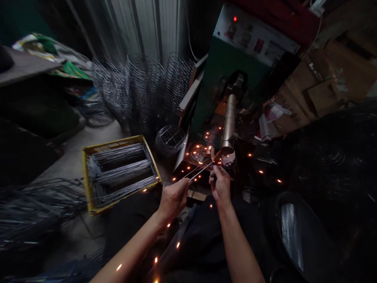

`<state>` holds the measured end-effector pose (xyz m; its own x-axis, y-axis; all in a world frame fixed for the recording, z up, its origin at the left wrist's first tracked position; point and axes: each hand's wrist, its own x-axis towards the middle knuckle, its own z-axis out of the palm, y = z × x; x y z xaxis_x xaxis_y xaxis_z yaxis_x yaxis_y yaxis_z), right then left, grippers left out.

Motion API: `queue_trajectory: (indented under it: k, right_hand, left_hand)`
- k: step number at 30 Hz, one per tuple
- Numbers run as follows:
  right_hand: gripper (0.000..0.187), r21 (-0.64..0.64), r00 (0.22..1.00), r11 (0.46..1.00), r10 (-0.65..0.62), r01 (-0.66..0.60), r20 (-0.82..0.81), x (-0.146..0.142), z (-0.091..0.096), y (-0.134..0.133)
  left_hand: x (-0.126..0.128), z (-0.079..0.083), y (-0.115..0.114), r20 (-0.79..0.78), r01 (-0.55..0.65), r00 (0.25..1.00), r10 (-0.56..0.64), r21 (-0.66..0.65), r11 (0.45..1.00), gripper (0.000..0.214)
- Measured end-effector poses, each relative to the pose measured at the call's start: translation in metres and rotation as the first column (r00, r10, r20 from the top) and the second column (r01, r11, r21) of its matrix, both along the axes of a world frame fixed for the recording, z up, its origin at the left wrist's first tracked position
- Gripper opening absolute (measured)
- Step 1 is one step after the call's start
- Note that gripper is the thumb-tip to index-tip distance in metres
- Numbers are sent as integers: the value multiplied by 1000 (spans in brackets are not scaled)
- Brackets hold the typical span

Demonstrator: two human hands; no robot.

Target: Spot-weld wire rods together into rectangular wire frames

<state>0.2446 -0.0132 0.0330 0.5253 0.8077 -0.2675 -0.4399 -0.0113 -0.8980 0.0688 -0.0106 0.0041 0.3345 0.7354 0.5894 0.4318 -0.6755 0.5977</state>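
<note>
My left hand (174, 197) is closed around the near end of a thin metal wire piece (201, 170), whose two strands run forward to the electrode tip (212, 153) of a spot welder. Close to that tip, my right hand (221, 184) pinches the far end of the same wire piece; its exact grip is partly hidden. Orange sparks fly out around the contact point and fall over my arms. Just above my right hand ends the welder's thick metal cylinder arm (229, 125).
The green welding machine (203, 114) has a control panel (253, 37) with a red light. To the left sits a yellow crate (122, 140) of wire frames. Stacks of round wire racks (144, 86) stand behind it. Cardboard boxes (300, 102) are at right, and loose wire (38, 208) lies at left.
</note>
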Motion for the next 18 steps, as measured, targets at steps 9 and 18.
queue_trajectory:
  k: [9,18]
  right_hand:
    - [41,13,992,1000,-14,13,125,22,-4,3]
    - [41,37,993,999,-15,11,114,29,5,12]
  left_hand:
    - [17,4,20,-32,58,998,-57,11,998,19]
    - [22,7,34,-49,59,997,-59,-6,998,23]
